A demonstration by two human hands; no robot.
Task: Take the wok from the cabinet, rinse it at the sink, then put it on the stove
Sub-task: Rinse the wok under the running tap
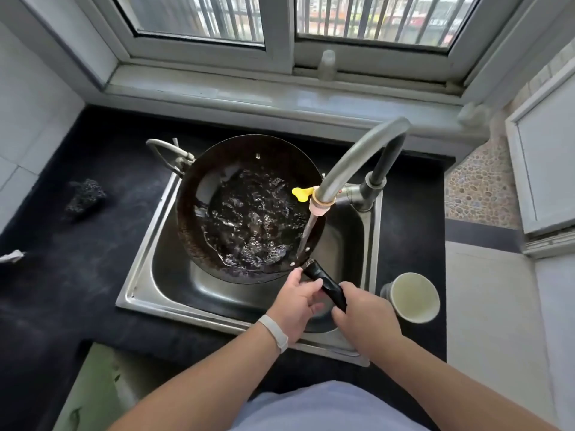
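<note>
A dark round wok (199,213) hangs over the steel sink (140,275), with bubbling water pooled inside it. Water streams from the curved grey faucet (351,160) onto the wok's near right rim. A black handle (326,283) sticks out toward me. My left hand (295,301), with a white band on its wrist, grips the handle close to the wok. My right hand (364,315) holds the handle's outer end. No stove shows in this view.
A black counter (62,290) surrounds the sink. On it lie a dark scrubber (85,195) at the left and a pale cup (413,297) right of the sink. A second small tap (168,154) stands behind the wok. The window sill runs along the back.
</note>
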